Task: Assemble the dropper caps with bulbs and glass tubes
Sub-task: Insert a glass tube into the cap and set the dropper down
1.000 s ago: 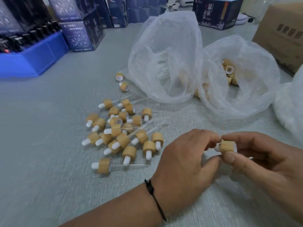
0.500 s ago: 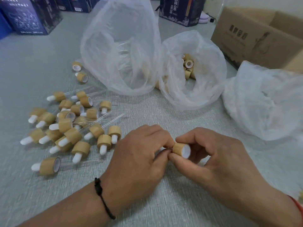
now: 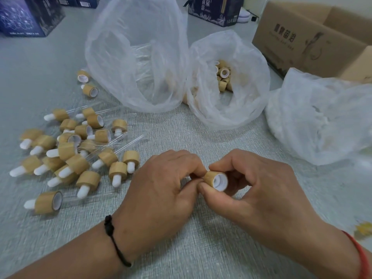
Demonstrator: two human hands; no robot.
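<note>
Grey textured matting covers the table [image 3: 201, 248], with cardboard and dark printed boxes along its far edge. I take the bamboo cap [image 3: 215, 180] as my landmark: it sits low in the middle of the view, pinched between thumb and forefinger of my right hand [image 3: 259, 196], fingers curled close around it. Its short axis lies nearly level, running left to right, with the open white-lined mouth turned toward me and to the right. My left hand [image 3: 161, 190] is just left of the cap, fingers curled tight at the cap's closed end, touching it. I judge it is working a bulb in there, but the bulb is hidden by the fingers and I cannot tell how far it is seated. So the coming push runs along that axis, from the left hand rightward into the cap, and the left hand is the nearer one to that end.

Left of the cap and a little farther away lies the heap of assembled droppers [image 3: 76, 154], white bulbs mostly pointing left and toward me, glass tubes trailing away to the right. Beyond the cap stands the bag of loose caps [image 3: 227, 101]; left of that, the bag of glass tubes [image 3: 136, 57]; to the far right, a third white bag [image 3: 322, 121], its contents unclear.
</note>
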